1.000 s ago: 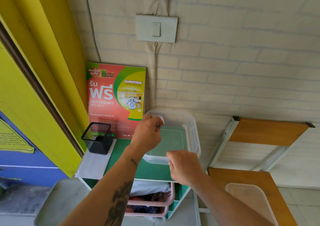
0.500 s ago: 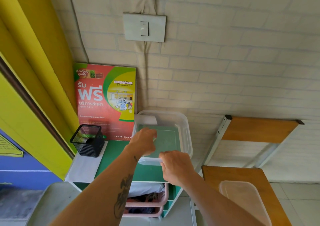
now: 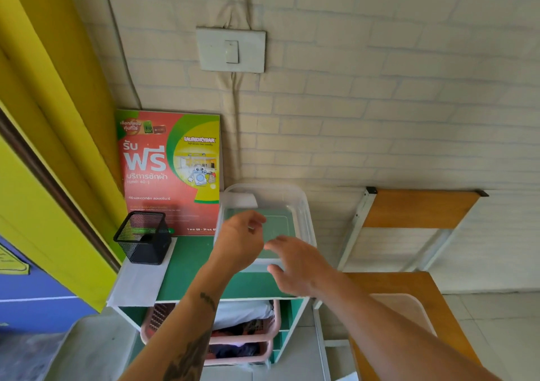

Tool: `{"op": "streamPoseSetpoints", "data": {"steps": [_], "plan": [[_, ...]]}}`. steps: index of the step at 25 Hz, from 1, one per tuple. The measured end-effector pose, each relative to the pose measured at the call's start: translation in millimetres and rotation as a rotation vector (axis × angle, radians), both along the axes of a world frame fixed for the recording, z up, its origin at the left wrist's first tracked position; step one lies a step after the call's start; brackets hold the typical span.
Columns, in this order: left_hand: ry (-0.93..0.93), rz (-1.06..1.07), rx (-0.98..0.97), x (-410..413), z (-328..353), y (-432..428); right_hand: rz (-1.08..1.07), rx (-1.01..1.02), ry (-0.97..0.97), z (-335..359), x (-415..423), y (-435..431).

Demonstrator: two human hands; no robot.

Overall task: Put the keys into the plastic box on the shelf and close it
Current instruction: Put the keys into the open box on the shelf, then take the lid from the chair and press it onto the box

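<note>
A clear plastic box stands open on the green shelf top, against the brick wall. Through its bottom I see only the green shelf. My left hand hovers over the box's near left part with fingers curled; a small grey metal bit, seemingly the keys, shows between thumb and fingers, mostly hidden. My right hand floats above the box's near rim with fingers spread and nothing in it. A translucent lid lies on the wooden table at the right.
A black mesh cup sits at the shelf's left on white paper. A red and green poster leans on the wall behind. Pink baskets fill the shelf below. A wooden table and a folded table frame stand at the right.
My left hand has drawn back from the box's far left corner toward its near side. My right hand has let go of the near rim, lifted and spread its fingers.
</note>
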State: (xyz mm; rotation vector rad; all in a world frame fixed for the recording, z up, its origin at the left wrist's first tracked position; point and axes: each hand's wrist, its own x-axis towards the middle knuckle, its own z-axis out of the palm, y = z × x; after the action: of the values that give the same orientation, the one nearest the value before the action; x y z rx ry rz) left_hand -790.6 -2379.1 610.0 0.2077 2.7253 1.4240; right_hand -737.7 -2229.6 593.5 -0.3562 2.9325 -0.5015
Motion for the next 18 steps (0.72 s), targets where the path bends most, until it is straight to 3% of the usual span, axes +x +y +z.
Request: {"op": "streamPoseSetpoints", "data": {"steps": [5,12,18], "plan": [[-0.020,0.010,0.156,26.2,14.5,45.2,-0.190,-0.140,0.147,22.4,31.1,72.4],[0.026,-0.109,0.115,78.0,1.5,160.0,-0.393,-0.102,0.021,-14.6,97.2,218.1],[-0.248,-0.113,0.026,135.5,-60.9,271.9,-0.493,-0.084,-0.153,-81.7,149.7,317.6]]}}
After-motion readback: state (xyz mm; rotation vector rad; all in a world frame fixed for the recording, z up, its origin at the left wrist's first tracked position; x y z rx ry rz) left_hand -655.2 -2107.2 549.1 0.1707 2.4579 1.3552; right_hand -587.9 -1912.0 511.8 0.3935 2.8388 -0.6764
